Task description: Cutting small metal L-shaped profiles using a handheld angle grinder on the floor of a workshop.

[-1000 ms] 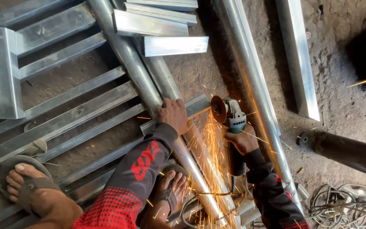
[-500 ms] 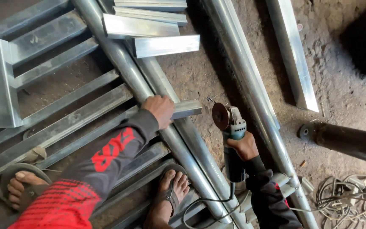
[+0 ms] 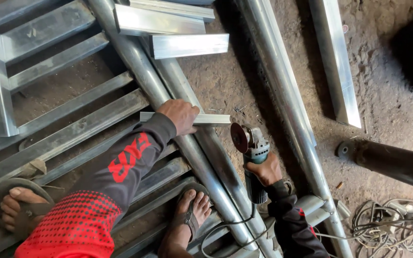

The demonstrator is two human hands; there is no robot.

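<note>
Steel everywhere: round galvanised pipes run diagonally from top centre to bottom w/ flat rectangular bars lying across to the left, all on a dirt floor. Left hand is pressed down on a short steel strip, fingers curled over its near part, pinning it where it lies crosswise on the pipes; the strip's free end sticks out to the right, just above the grinder disc. Right hand is wrapped tight round the body of an angle grinder, teal-green housing, dark handle twd the person, reddish disc edge-on and up, just beside the strip's end but not touching as far as can be seen. No sparks visible. Grinder's cord loops down btw the pipes near a sandalled foot resting on the bars; other foot in a sandal at far left. Short cut sections of rectangular tube sit stacked at top centre. Another long flat bar lies at right, a dark pipe below it, and a tangle of wire at bottom right.
</note>
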